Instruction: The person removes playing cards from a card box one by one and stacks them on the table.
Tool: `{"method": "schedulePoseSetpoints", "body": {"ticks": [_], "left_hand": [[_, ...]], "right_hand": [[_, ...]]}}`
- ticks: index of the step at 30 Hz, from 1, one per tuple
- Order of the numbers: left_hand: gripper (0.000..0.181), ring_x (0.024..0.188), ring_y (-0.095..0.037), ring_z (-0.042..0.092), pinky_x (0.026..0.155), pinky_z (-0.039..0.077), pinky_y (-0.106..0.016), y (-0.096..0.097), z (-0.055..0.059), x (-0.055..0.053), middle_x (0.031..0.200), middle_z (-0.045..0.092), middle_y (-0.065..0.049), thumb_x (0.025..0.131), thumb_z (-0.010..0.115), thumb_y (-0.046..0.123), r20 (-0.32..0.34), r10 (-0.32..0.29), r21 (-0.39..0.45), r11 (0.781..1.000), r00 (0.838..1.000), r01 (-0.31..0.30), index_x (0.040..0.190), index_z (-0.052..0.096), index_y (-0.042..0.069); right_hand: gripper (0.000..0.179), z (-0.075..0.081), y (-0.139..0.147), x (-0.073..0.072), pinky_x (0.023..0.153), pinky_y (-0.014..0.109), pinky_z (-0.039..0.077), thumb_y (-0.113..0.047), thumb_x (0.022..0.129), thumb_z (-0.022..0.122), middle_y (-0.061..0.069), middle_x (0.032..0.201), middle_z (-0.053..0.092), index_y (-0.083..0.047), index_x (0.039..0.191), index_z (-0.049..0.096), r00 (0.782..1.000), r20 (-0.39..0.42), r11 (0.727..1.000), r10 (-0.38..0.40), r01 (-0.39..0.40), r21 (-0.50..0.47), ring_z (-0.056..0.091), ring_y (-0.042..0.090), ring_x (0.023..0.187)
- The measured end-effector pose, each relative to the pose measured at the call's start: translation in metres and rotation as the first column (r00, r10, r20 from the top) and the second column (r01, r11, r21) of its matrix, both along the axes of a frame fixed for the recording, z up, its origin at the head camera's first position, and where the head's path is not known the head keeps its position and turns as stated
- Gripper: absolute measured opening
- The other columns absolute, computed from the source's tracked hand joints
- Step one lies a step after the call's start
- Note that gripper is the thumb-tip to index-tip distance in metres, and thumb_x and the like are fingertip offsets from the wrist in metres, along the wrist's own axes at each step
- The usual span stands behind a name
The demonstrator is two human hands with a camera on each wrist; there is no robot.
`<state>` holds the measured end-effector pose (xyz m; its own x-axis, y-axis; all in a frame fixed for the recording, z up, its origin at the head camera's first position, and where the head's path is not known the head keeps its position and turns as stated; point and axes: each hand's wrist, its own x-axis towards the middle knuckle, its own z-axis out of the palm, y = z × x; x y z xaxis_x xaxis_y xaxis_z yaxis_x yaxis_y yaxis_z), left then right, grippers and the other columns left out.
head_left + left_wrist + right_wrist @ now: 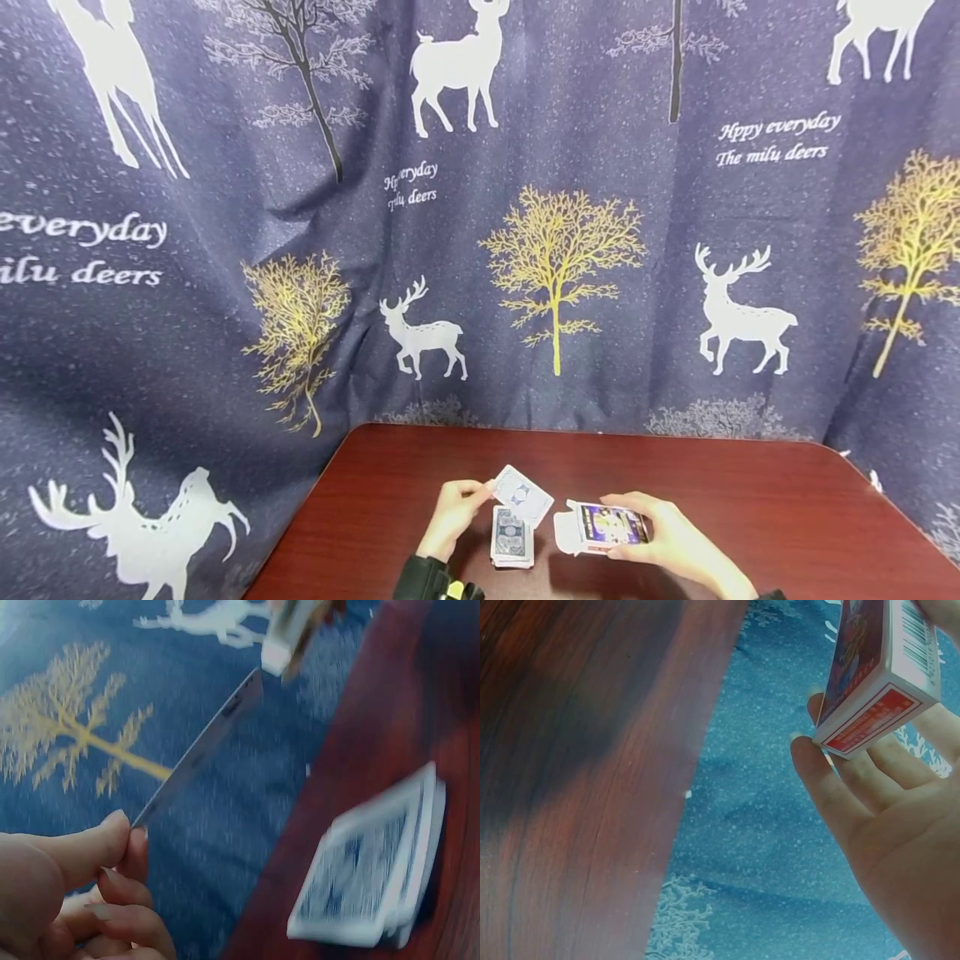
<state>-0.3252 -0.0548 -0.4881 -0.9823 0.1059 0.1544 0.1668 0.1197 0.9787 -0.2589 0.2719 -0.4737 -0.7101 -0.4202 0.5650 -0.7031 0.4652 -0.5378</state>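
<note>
One card (519, 492) is pinched in the left grip (454, 510); the right grip (662, 532) clasps one box (611, 525); one stack (511, 537) between.

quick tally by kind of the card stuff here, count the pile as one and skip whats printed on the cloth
Single held card: 1
Card pile on the table: 1
Open card box: 1
Total: 3

A red-brown table (712, 475) bears stacked cards (512, 540).
</note>
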Motion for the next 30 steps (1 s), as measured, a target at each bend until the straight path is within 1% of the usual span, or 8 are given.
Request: {"method": "schedulePoseSetpoints", "body": {"ticks": [4, 9, 14, 16, 17, 23, 26, 30], "left_hand": [[0.034, 0.053, -0.001, 0.034, 0.052, 0.028, -0.018, -0.014, -0.012, -0.006, 0.06, 0.045, 0.009, 0.089, 0.068, 0.019, -0.001, 0.051, -0.01, 0.999, 0.999, -0.051, 0.086, 0.067, -0.015], [0.031, 0.051, -0.001, 0.033, 0.053, 0.029, -0.018, -0.023, -0.026, -0.011, 0.06, 0.044, 0.008, 0.091, 0.065, 0.018, 0.002, 0.078, -0.043, 0.996, 0.997, -0.078, 0.084, 0.068, -0.013], [0.024, 0.065, -0.004, 0.047, 0.063, 0.038, -0.021, -0.023, -0.032, -0.014, 0.072, 0.063, -0.009, 0.091, 0.062, 0.014, -0.095, 0.095, -0.139, 0.984, 0.991, -0.108, 0.082, 0.07, -0.007], [0.023, 0.073, -0.007, 0.05, 0.068, 0.039, -0.022, -0.022, -0.032, -0.015, 0.079, 0.067, -0.013, 0.092, 0.06, 0.013, -0.151, 0.085, -0.209, 0.971, 0.985, -0.116, 0.08, 0.069, -0.004], [0.022, 0.073, -0.008, 0.05, 0.068, 0.039, -0.023, -0.021, -0.032, -0.017, 0.079, 0.066, -0.013, 0.092, 0.06, 0.013, -0.165, 0.077, -0.249, 0.961, 0.983, -0.117, 0.078, 0.068, -0.003], [0.024, 0.069, -0.01, 0.045, 0.064, 0.036, -0.026, -0.015, -0.034, -0.023, 0.068, 0.053, 0.0, 0.094, 0.056, 0.012, -0.223, 0.009, -0.433, 0.895, 0.975, -0.107, 0.071, 0.06, 0.006], [0.024, 0.069, -0.01, 0.045, 0.064, 0.036, -0.026, -0.013, -0.034, -0.026, 0.067, 0.051, 0.002, 0.093, 0.056, 0.013, -0.265, -0.026, -0.479, 0.871, 0.964, -0.108, 0.07, 0.059, 0.009], [0.023, 0.069, -0.011, 0.05, 0.064, 0.041, -0.028, -0.01, -0.036, -0.029, 0.069, 0.058, 0.001, 0.092, 0.058, 0.016, -0.319, -0.055, -0.516, 0.847, 0.946, -0.125, 0.07, 0.061, 0.011]], "right_hand": [[0.052, -0.004, 0.0, 0.001, 0.069, 0.02, 0.048, -0.024, 0.073, 0.083, 0.002, 0.106, 0.069, -0.008, 0.119, 0.064, 1.0, 0.006, 1.0, 0.001, -0.001, -0.001, 0.06, 0.001, 0.083], [0.051, -0.007, -0.001, 0.004, 0.069, 0.019, 0.047, -0.027, 0.073, 0.083, -0.002, 0.105, 0.069, -0.013, 0.118, 0.065, 0.999, 0.0, 0.999, -0.036, 0.036, 0.029, 0.059, 0.0, 0.084], [0.051, -0.007, -0.001, 0.004, 0.069, 0.02, 0.046, -0.029, 0.073, 0.083, -0.003, 0.105, 0.069, -0.015, 0.118, 0.065, 0.998, -0.006, 0.997, -0.055, 0.055, 0.048, 0.058, -0.001, 0.085], [0.051, -0.007, -0.001, 0.004, 0.069, 0.02, 0.047, -0.027, 0.072, 0.083, -0.002, 0.105, 0.069, -0.013, 0.118, 0.065, 0.999, 0.0, 0.998, -0.05, 0.05, 0.036, 0.058, 0.0, 0.085], [0.051, -0.007, -0.001, 0.003, 0.069, 0.02, 0.047, -0.027, 0.073, 0.083, -0.001, 0.105, 0.069, -0.012, 0.118, 0.065, 0.999, 0.003, 0.998, -0.045, 0.045, 0.032, 0.058, 0.0, 0.085], [0.051, -0.007, -0.003, 0.0, 0.07, 0.02, 0.047, -0.027, 0.073, 0.083, 0.0, 0.105, 0.069, -0.01, 0.118, 0.065, 1.0, -0.002, 0.999, -0.03, 0.03, 0.033, 0.059, 0.001, 0.085], [0.05, -0.007, -0.003, -0.001, 0.069, 0.02, 0.047, -0.025, 0.074, 0.083, 0.001, 0.105, 0.069, -0.009, 0.118, 0.065, 1.0, 0.011, 1.0, -0.013, 0.013, 0.016, 0.059, 0.001, 0.084], [0.05, -0.007, -0.002, -0.002, 0.069, 0.02, 0.048, -0.024, 0.073, 0.083, 0.001, 0.104, 0.07, -0.01, 0.118, 0.065, 1.0, 0.018, 1.0, -0.016, 0.016, 0.006, 0.06, 0.001, 0.083]]}}
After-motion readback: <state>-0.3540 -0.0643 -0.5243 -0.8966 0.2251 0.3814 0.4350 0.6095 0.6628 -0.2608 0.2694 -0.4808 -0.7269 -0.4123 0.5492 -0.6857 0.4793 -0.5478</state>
